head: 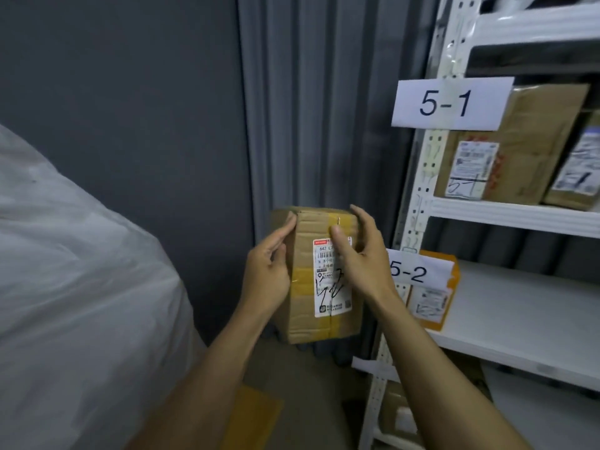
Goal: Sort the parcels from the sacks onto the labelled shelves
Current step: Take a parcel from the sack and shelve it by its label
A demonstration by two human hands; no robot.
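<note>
A white sack [81,271] sits left of the hands. The left hand [268,271] grips the upright cardboard parcel [305,287] by its left edge. The right hand [360,258] grips its right side. Shelf labels 5-1 [449,103] and 5-2 [410,271] hang right of the hands.

- My right hand [360,258] covers part of the parcel [305,323] label [331,297]; its print is unreadable.
- My wrist hides the 5-2 sign [418,271] at its left edge.
- Frame edges cut off the sack [81,271] and the rightmost box [578,170].
</note>
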